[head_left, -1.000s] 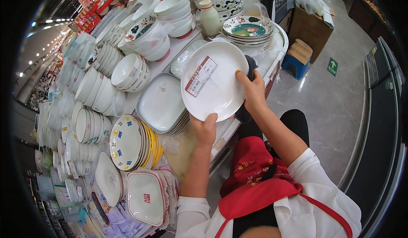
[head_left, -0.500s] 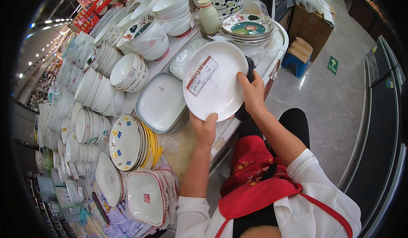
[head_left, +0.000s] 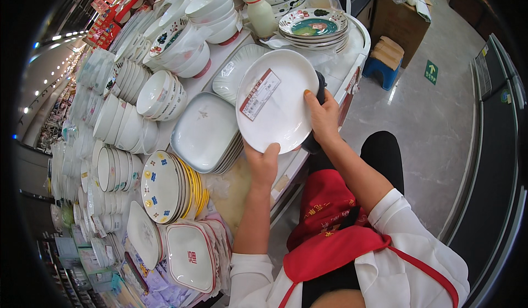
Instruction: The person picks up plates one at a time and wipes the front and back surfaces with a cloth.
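Note:
A round white plate point(head_left: 289, 112) with a red-and-white label on its face is held up before me in both hands. My left hand point(head_left: 263, 164) grips its near rim, thumb on the face. On the right rim, my right hand point(head_left: 324, 112) has its thumb on top; the fingers of both hands are hidden beneath. Just left of the plate lies a stack of square pale plates point(head_left: 204, 132) with grey-blue rims. Behind it is a ribbed white dish point(head_left: 237, 71). Something black point(head_left: 314, 143) shows behind the plate's right edge.
Stacked white bowls point(head_left: 162, 96) fill the table's left side. Yellow-edged plates point(head_left: 162, 187) and red-rimmed square dishes point(head_left: 191, 257) stand nearer. Patterned plates point(head_left: 313, 27) and a cream bottle point(head_left: 260, 15) are at the back. A blue stool point(head_left: 382, 70) and a cardboard box point(head_left: 400, 24) stand on the floor.
The view has shifted slightly, so the table goods sit a little differently in it. Both hands keep the same hold on the white plate.

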The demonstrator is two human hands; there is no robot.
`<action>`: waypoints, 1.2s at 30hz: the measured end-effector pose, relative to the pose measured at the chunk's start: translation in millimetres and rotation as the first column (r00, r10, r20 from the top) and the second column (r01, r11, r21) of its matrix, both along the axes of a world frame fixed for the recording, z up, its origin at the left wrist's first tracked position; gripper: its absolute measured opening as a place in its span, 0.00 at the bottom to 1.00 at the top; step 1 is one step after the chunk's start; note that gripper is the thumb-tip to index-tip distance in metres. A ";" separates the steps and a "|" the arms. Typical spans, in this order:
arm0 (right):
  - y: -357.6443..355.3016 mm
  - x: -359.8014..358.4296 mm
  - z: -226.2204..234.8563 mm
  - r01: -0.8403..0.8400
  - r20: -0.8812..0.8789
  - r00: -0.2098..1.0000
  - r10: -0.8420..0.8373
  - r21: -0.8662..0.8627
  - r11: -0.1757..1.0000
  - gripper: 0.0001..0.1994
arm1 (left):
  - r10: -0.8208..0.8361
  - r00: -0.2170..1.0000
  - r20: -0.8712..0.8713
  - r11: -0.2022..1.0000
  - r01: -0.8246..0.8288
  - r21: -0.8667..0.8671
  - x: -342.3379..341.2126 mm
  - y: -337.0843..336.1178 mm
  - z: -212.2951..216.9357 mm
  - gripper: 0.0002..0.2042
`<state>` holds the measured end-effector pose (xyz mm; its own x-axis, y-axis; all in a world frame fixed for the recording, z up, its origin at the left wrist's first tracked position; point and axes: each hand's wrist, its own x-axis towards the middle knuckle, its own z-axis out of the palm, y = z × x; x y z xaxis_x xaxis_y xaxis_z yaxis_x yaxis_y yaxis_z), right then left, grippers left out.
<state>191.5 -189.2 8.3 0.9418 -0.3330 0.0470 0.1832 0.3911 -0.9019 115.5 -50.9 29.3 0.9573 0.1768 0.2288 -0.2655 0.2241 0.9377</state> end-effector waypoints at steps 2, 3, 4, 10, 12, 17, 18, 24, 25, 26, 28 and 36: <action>-0.9 -0.9 -0.2 -0.005 0.004 1.000 0.005 -0.031 1.000 0.13 | -0.006 1.000 -0.017 0.999 0.006 -0.036 0.7 0.6 1.7 0.33; -1.2 -1.8 -0.4 -0.007 0.008 1.000 0.007 -0.050 0.999 0.13 | -0.010 1.000 -0.025 0.998 0.008 -0.054 1.1 0.7 2.4 0.32; -1.5 -2.4 -0.6 -0.007 0.012 1.000 0.008 -0.070 0.998 0.13 | -0.005 1.000 -0.027 0.998 0.003 -0.055 1.1 0.7 2.3 0.32; 0.6 -4.6 4.5 -0.001 0.014 1.000 0.001 -0.027 1.000 0.12 | 0.000 1.000 -0.021 1.000 -0.001 -0.023 -1.2 1.1 3.2 0.31; 1.1 -4.1 6.0 0.015 0.012 1.000 -0.014 -0.026 1.000 0.12 | -0.004 1.000 -0.011 1.000 0.003 -0.026 -2.1 -0.2 3.8 0.31; 0.0 -1.9 -0.2 0.025 0.005 1.000 -0.025 -0.089 0.996 0.12 | -0.013 0.999 -0.029 1.000 0.013 -0.018 -1.0 2.7 3.9 0.31; -0.7 -1.5 -1.7 0.028 0.007 1.000 -0.028 -0.108 0.994 0.12 | -0.022 0.999 -0.037 1.000 0.021 -0.021 -0.6 3.0 3.8 0.31; -0.1 -2.2 1.1 0.017 0.000 1.000 -0.017 -0.051 0.999 0.12 | 0.019 1.000 -0.022 1.000 -0.019 0.009 -1.9 1.4 2.5 0.31; -0.5 -2.6 1.7 0.011 -0.005 1.000 -0.012 -0.049 0.999 0.12 | 0.003 1.000 -0.010 1.000 -0.003 0.012 -0.9 3.0 -0.3 0.32; -0.3 -3.3 3.0 0.013 -0.004 1.000 -0.013 -0.055 0.998 0.12 | -0.012 1.000 0.003 1.000 0.012 0.014 0.6 5.8 -3.2 0.35; 0.5 -4.8 5.1 0.015 -0.003 1.000 -0.015 -0.067 0.998 0.12 | -0.030 1.000 0.005 1.000 0.030 0.009 1.1 8.6 -6.6 0.37; 0.8 -3.2 2.2 0.030 -0.002 1.000 -0.030 -0.040 0.999 0.12 | 0.024 1.000 -0.017 0.999 -0.024 -0.023 -3.3 0.1 4.3 0.31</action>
